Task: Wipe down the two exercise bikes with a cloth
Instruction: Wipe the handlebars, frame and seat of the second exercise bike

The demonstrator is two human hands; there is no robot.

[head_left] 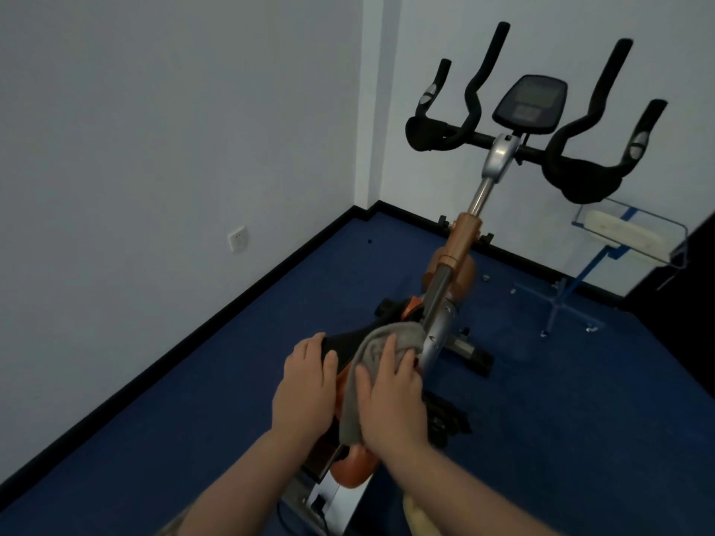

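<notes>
Where the two pale walls (154,129) meet, dark blue carpet (193,400) covers the floor, edged by a black skirting strip. One exercise bike (462,234) stands on the carpet, its orange and silver post rising to black handlebars (580,176) with a dark console (530,104) mounted at their centre. A clear stand with blue trim (603,261) sits near the bike on its right, carrying a pale flat object on top. A white wall socket (237,238) is fixed low on the left wall. On the bike's black saddle (344,340), close to the camera, lies a grey cloth (371,365), draped over the saddle's right side and touching the silver post. The right hand (390,400) presses flat on the cloth with fingers straight and spread. The left hand (305,388) rests on the saddle just beside the cloth, fingers extended over the saddle's left edge, gripping nothing.
</notes>
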